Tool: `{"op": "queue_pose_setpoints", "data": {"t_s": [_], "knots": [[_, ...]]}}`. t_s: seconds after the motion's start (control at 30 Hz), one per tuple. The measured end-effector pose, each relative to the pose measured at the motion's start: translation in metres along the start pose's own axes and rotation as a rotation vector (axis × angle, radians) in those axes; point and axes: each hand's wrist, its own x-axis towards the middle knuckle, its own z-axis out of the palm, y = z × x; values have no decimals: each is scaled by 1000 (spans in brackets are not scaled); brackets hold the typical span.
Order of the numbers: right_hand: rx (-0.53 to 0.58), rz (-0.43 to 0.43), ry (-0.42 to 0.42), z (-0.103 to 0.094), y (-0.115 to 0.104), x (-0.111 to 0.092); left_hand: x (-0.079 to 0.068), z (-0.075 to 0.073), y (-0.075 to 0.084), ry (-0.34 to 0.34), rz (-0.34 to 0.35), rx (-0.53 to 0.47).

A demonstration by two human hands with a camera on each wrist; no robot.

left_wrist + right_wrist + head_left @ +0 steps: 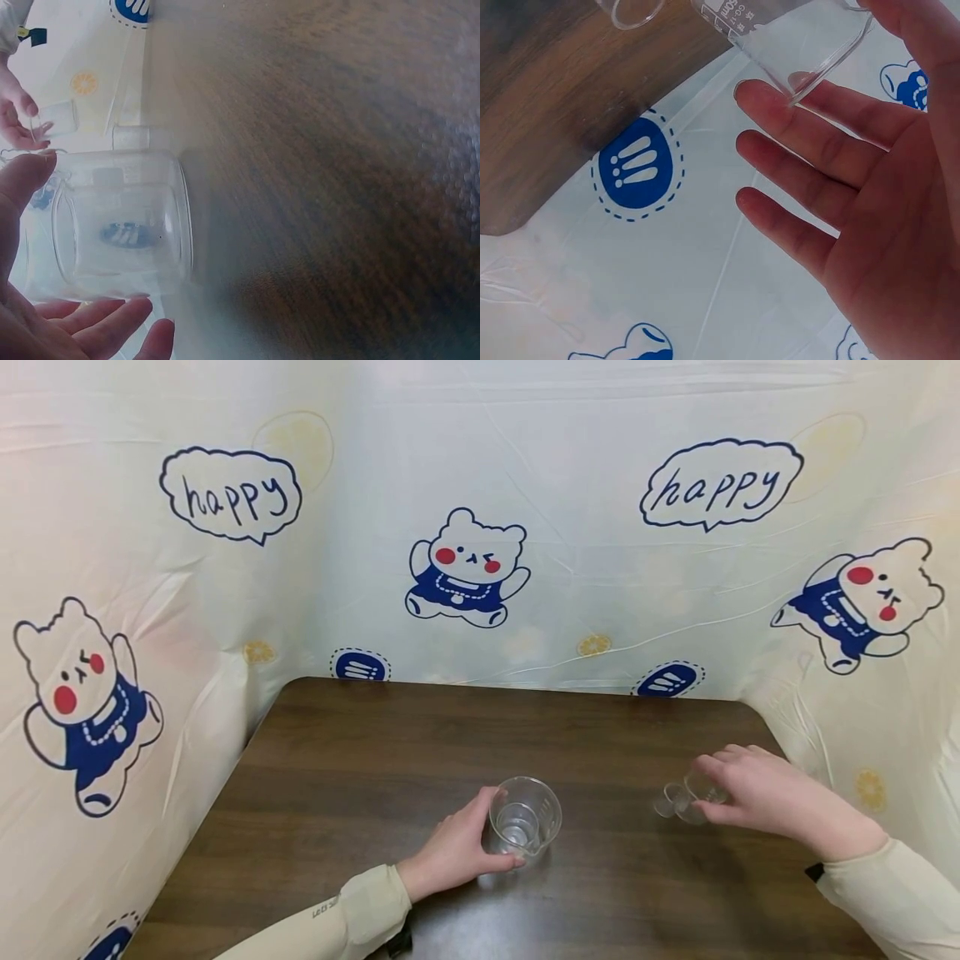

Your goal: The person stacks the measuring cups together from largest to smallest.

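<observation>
My left hand (457, 847) holds a large clear glass beaker (546, 814) on the table, thumb on one side and fingers on the other. Within it an inner glass outline shows in the left wrist view; it looks like a smaller beaker. Over to the right, my right hand (765, 793) pinches a small beaker (795, 45) with white printed markings between thumb and fingers, its other fingers spread in the right wrist view. Close beside that one stands a still smaller clear glass vessel (664, 803), upright on the table and seen only partly in the right wrist view (634, 11).
Beneath everything is a dark brown wooden table (375, 743) with rounded far corners. A pale curtain (570, 577) printed with bears and speech bubbles surrounds it at the back and both sides.
</observation>
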Motion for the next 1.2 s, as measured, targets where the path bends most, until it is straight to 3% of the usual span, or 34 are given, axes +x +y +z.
{"op": "queue_pose_setpoints", "data": {"t_s": [0.43,0.93,1.2], "knots": [[-48,-77,94,-4,-12,9,0,-1,-1,1,2,-6],[-39,-88,79,-13,-25,23,-1,-2,0,-13,-12,-14],[-41,-136,125,-12,-30,29,-2,-3,2,-8,1,-15]]}}
